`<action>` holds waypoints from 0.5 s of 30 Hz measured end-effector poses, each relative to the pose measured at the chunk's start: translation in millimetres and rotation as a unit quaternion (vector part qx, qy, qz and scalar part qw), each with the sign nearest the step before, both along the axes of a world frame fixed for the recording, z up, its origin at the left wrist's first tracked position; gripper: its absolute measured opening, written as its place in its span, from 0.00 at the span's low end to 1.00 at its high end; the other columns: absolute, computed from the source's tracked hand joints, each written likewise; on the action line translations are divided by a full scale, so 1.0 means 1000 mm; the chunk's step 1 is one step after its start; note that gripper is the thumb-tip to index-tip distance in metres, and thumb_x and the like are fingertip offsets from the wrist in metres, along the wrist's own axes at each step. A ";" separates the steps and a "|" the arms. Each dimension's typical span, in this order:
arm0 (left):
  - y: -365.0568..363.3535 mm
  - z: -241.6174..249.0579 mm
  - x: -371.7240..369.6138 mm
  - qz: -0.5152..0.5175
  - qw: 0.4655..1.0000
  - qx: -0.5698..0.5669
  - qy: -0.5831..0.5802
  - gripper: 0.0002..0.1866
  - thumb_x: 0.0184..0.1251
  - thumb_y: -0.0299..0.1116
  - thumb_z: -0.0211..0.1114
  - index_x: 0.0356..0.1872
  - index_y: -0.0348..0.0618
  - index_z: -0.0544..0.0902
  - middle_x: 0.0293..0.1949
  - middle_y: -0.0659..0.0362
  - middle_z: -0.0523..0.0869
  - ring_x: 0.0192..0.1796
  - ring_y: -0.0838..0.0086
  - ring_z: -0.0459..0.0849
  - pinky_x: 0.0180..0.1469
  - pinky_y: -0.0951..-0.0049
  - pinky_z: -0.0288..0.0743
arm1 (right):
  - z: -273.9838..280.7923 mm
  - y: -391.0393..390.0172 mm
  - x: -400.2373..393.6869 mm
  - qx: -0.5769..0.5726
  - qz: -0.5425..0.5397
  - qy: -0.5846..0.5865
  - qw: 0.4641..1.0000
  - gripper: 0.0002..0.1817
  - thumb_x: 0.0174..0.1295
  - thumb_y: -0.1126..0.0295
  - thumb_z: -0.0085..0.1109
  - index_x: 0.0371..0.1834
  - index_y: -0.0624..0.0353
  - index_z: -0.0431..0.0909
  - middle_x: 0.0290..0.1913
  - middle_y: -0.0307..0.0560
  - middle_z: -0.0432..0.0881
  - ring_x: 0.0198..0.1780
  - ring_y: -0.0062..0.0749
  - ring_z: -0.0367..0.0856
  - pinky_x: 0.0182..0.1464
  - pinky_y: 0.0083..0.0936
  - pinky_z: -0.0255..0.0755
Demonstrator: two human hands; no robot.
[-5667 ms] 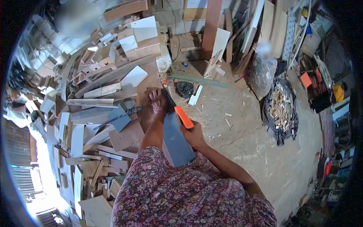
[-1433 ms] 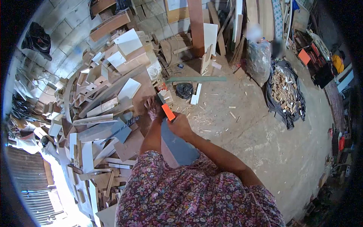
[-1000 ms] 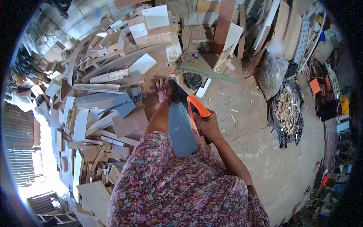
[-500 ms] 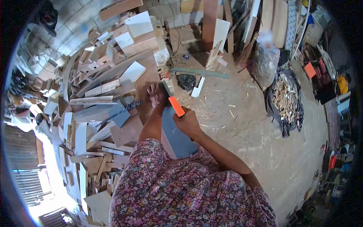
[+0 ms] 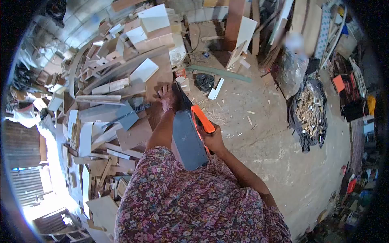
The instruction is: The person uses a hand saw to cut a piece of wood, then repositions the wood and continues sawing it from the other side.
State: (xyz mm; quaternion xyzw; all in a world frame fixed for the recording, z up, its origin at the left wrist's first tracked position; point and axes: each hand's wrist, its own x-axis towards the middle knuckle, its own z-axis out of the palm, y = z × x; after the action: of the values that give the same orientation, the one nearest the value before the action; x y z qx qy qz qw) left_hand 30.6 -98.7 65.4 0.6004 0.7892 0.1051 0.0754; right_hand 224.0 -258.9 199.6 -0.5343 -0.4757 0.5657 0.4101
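My right hand [image 5: 213, 139] is closed around the orange handle [image 5: 202, 118] of a handsaw. Its dark blade [image 5: 182, 95] points up and away from me, passing close by my left hand. My left hand [image 5: 166, 96] lies with fingers spread on a brown board [image 5: 156, 83]. Below both hands is a grey-topped block [image 5: 187, 141], reaching back to my lap. Whether the blade's teeth touch wood cannot be made out.
Offcuts [image 5: 107, 87] are piled along the left. A green strip [image 5: 221, 73] and a black plastic bundle [image 5: 204, 82] lie ahead on the floor. At right sits a dark sack [image 5: 308, 113] of wood scraps; boards [image 5: 235, 26] lean at the back.
My right hand has drawn the handsaw back toward me and a little right, and more of the handle's side shows. The left hand stays on the board, and the view has shifted slightly.
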 end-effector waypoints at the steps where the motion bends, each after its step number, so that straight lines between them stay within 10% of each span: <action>1: 0.002 -0.004 -0.001 0.009 1.000 -0.005 0.000 0.22 0.58 0.35 0.49 0.57 0.56 0.68 0.58 0.61 0.64 0.62 0.60 0.59 0.60 0.36 0.44 | -0.002 -0.001 -0.002 -0.005 0.009 0.000 1.000 0.10 0.54 0.68 0.58 0.33 0.65 0.74 0.23 0.42 0.74 0.28 0.21 0.70 0.32 0.22 0.67; 15: 0.006 -0.029 -0.005 -0.005 0.991 0.132 -0.028 0.24 0.52 0.31 0.51 0.55 0.53 0.70 0.53 0.61 0.68 0.60 0.62 0.61 0.60 0.37 0.43 | 0.003 -0.002 -0.010 -0.010 0.036 -0.003 0.999 0.11 0.56 0.65 0.58 0.32 0.62 0.71 0.20 0.35 0.69 0.23 0.17 0.66 0.26 0.21 0.65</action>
State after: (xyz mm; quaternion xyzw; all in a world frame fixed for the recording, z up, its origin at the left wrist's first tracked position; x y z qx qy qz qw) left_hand 25.3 -92.3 36.1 0.6055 0.7631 0.2252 0.0181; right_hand 213.7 -260.8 202.4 -0.5228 -0.4903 0.5829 0.3828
